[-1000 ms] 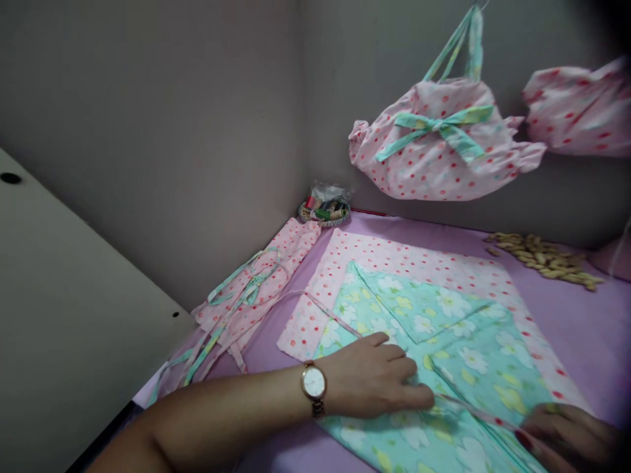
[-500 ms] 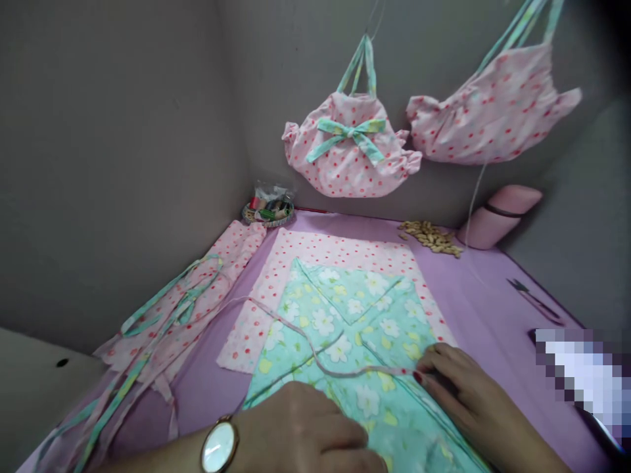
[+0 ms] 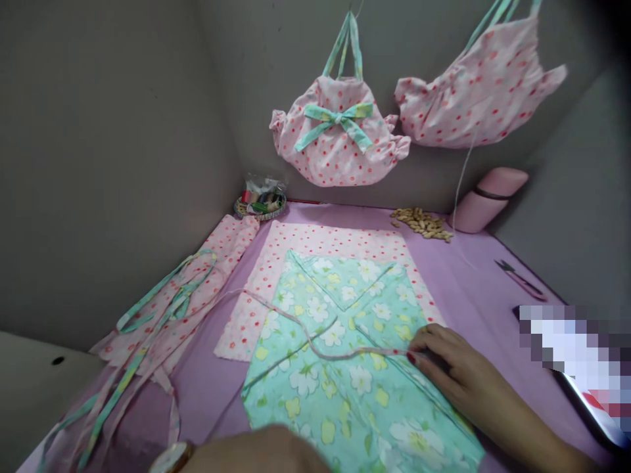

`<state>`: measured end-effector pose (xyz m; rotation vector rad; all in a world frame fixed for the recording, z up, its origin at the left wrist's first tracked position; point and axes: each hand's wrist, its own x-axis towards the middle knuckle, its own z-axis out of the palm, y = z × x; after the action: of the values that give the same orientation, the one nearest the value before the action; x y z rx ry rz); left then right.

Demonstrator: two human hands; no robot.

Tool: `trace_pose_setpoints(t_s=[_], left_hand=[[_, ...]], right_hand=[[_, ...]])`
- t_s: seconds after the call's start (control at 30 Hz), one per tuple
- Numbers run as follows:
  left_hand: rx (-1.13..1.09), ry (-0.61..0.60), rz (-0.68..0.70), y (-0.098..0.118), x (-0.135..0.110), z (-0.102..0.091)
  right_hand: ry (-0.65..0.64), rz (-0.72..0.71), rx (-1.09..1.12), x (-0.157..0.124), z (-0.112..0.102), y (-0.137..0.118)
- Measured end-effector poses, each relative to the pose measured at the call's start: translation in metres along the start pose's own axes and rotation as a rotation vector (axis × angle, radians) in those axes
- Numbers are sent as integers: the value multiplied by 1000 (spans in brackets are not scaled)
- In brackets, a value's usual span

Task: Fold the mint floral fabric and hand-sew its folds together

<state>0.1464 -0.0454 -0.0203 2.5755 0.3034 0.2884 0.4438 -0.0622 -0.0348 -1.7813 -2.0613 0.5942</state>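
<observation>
A mint floral fabric [image 3: 345,368] lies on a pink dotted fabric [image 3: 320,246] on the purple table cover. My right hand [image 3: 444,358] rests on the mint fabric's right side, its fingertips pinched on a thin pink strip [image 3: 296,325] that runs left across both fabrics. My left hand [image 3: 256,450] sits at the bottom edge with a watch on the wrist; its fingers are out of view.
Two pink dotted bags [image 3: 340,135] hang on the back wall. A basket of thread spools [image 3: 259,203] sits in the corner, wooden beads [image 3: 421,223] and a pink roll [image 3: 486,197] to the right. Small scissors [image 3: 520,279] lie right; pink and mint strips [image 3: 172,302] lie left.
The view swung right and down. My left hand slid back off the mint fabric to the bottom edge. My right hand moved up and took hold of the pink strip.
</observation>
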Motion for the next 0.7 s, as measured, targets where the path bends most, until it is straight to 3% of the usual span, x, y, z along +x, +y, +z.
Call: trace_pose_setpoints(t_s=[0.1, 0.2, 0.3, 0.4, 0.57, 0.7], left_hand=[[100, 98, -198, -12, 9, -27], [254, 127, -335, -32, 19, -33], [248, 96, -319, -42, 21, -30], [214, 78, -314, -39, 12, -32], [142, 33, -356, -32, -21, -35], [113, 84, -333, -36, -47, -28]], right_hand=[[11, -2, 12, -1, 0, 1], [33, -2, 26, -4, -1, 1], [32, 3, 51, -11, -5, -3], [-2, 93, 75, -24, -9, -8], [-143, 231, 171, -50, -10, -8], [-127, 279, 162, -67, -9, -2]])
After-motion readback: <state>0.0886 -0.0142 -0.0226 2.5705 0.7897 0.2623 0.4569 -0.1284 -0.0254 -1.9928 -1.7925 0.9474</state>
